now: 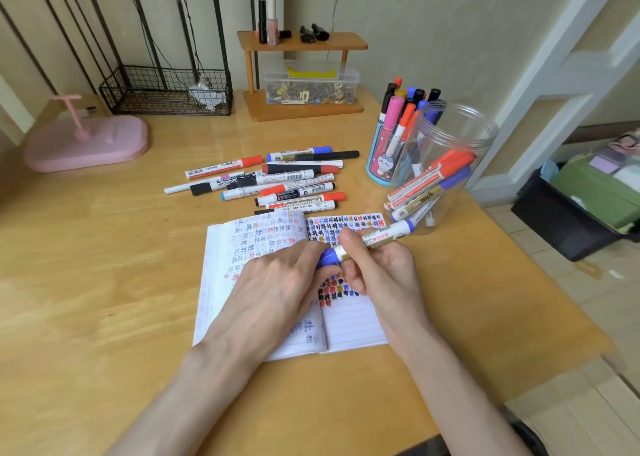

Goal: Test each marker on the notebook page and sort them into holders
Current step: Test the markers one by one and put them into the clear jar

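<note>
Marker: blue marker [381, 235], in both hands, over the open notebook [353, 324].
Right grip: right hand [384, 275] wrapped round the barrel, thumb on top.
Left grip: left hand [277, 289], fingertips closed on the cap [327, 257].
Handling: probably light, stiff, smooth plastic, a bit slick; best taken mid-barrel.
Counts: one in hand; roughly a dozen loose markers [294, 178] beyond the grip, overlapping; about four in the clear jar [460, 133] to its right; ten-odd upright in the cup holder [381, 164].

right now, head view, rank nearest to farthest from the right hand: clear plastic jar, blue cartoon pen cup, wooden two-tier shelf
1. Clear plastic jar, right of the right hand
2. Blue cartoon pen cup, beside the jar
3. Wooden two-tier shelf, by the back wall
</note>
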The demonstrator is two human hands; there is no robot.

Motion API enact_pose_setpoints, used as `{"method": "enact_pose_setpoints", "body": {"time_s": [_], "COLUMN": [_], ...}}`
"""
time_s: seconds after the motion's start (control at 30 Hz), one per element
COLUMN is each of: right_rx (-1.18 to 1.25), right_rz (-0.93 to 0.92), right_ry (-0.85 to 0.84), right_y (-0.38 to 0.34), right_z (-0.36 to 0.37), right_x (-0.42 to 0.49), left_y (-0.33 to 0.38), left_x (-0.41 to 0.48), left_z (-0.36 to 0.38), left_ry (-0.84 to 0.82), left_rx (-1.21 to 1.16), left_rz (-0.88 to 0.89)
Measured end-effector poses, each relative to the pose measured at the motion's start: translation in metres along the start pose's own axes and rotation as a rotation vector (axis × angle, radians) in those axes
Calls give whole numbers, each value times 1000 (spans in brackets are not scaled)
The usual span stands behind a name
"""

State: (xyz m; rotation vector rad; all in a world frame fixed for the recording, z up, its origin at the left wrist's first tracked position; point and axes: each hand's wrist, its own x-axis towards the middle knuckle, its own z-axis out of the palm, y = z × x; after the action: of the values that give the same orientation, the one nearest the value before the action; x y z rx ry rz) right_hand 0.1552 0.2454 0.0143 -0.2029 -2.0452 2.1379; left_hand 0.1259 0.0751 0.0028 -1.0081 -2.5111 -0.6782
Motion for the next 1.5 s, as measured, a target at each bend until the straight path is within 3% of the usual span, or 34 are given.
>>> {"method": "enact_pose_setpoints", "body": {"time_s": [0.1,0.27,0.5,0.77,1.0,1.37,1.5], "right_rx": [12,-35,-33,3,-11,-107,-48], "right_rz": [25,-13,-69,-47,-45,-49,-43], "right_ry": [4,-93,-177,-22,37,42,-8], "right_y": [1,4,2,4,8,8,5], "right_z": [0,-6,-10,-2,-1,0,-4], "right_x": [1,2,0,2,4,4,3], "left_y": [2,0,-5,-1,1,3,3], "left_x": [0,-1,3,-2,-1,-3,-2], "left_z": [4,-5,-19,-2,1,5,1], "left_ry": [-20,-173,-293,-89,9,-58,-111], "left_rx": [12,-398,-625,-221,-129,-56,-181], "left_rz": [-12,-158,-195,-110,-133,-118,-141]}}
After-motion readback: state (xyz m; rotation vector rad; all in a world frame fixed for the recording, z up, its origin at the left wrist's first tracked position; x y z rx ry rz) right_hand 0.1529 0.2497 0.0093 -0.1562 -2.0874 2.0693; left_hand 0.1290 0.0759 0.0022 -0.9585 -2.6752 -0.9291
